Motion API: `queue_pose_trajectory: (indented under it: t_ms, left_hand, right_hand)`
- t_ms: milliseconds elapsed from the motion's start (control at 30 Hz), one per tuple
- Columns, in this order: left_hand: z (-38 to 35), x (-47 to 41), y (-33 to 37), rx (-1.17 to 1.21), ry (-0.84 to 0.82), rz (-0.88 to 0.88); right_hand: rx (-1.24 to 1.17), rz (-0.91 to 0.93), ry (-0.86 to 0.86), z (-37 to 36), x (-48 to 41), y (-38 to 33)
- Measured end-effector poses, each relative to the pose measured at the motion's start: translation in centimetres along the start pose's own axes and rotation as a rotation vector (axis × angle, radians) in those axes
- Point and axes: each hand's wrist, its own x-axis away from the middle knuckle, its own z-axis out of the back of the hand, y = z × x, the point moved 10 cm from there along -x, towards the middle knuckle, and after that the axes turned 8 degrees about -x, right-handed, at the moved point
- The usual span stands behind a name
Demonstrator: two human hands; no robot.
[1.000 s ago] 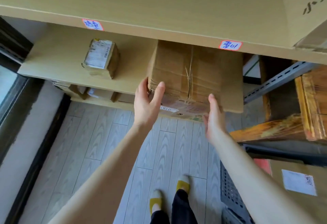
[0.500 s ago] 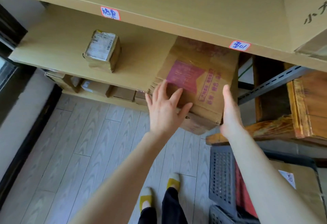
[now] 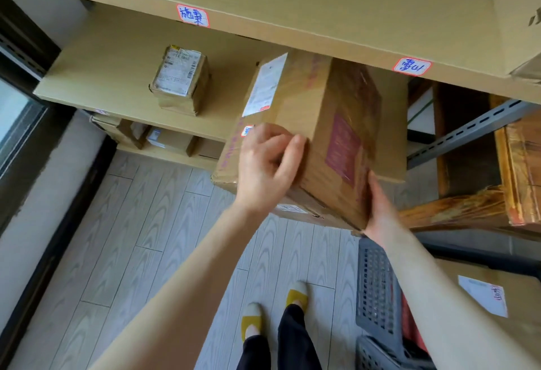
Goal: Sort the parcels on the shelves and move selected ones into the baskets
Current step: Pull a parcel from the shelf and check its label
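Observation:
A large brown cardboard parcel (image 3: pixel 319 124) with a red print and a white label is tilted at the front edge of the middle shelf (image 3: pixel 123 77), half off it. My left hand (image 3: pixel 266 165) grips its near left corner from the top. My right hand (image 3: pixel 377 211) holds its lower right edge from below. A small taped parcel (image 3: pixel 181 80) with a white label stands on the same shelf to the left. A grey plastic basket (image 3: pixel 377 287) sits on the floor at the lower right, with a labelled box (image 3: pixel 491 305) in it.
The upper shelf (image 3: pixel 292 4) overhangs the parcel and carries two handwritten tags (image 3: pixel 193 15). Several small parcels (image 3: pixel 164 138) lie on the lowest shelf. A wooden frame (image 3: pixel 468 205) and a slotted metal rail (image 3: pixel 468 129) stand at the right. A dark window frame (image 3: pixel 26 56) lines the left.
The large parcel has been rolled over and pulled further off the shelf; its white label now faces up. My left hand moved onto its top corner, my right under its lower edge.

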Motion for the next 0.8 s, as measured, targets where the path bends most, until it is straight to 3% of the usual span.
queue_pose_trajectory:
  t_ms: [133,233,300,333,400,467,533,633,800]
  left_hand:
    - [-5.2,3.4,1.7,-0.269,-0.357,-0.213]
    - [-6.1,4.4,1.7,-0.221,-0.397,-0.247]
    - [-4.7,3.2,-0.3,-0.271,-0.274,-0.135]
    - [-3.8,2.6,-2.3,-0.384,-0.233,-0.008]
    - [-2.6,2.5,-7.9,-0.518,-0.307,0.371]
    - [-2.2,3.6,-11.6,-0.265,-0.341,0.68]
    - [-2.8,4.8,-12.5,0.004,-0.335,0.8]
    - [-3.5,5.2,-12.1,0.072,-0.311,0.77]
    - [-7.5,2.7,-8.8,0.352,-0.327,0.753]
  right_hand:
    - [0.216,-0.015,0.192,1.6,-0.6,1.5]
    - [0.167,-0.044,0.183,2.0,-0.5,2.3]
    - [0.069,-0.023,0.136,1.6,-0.5,2.2]
    - [0.01,-0.011,0.113,1.4,-0.6,2.0]
    - [-0.018,-0.014,0.114,1.4,-0.8,2.0]
    - [0.131,-0.054,0.143,1.7,-0.7,2.3]
    - [0.222,-0.152,0.15,1.8,-0.3,3.2]
    - [0.087,-0.185,0.083,1.4,0.2,3.2]
    - [-0.102,0.186,-0.015,3.0,1.4,-3.0]
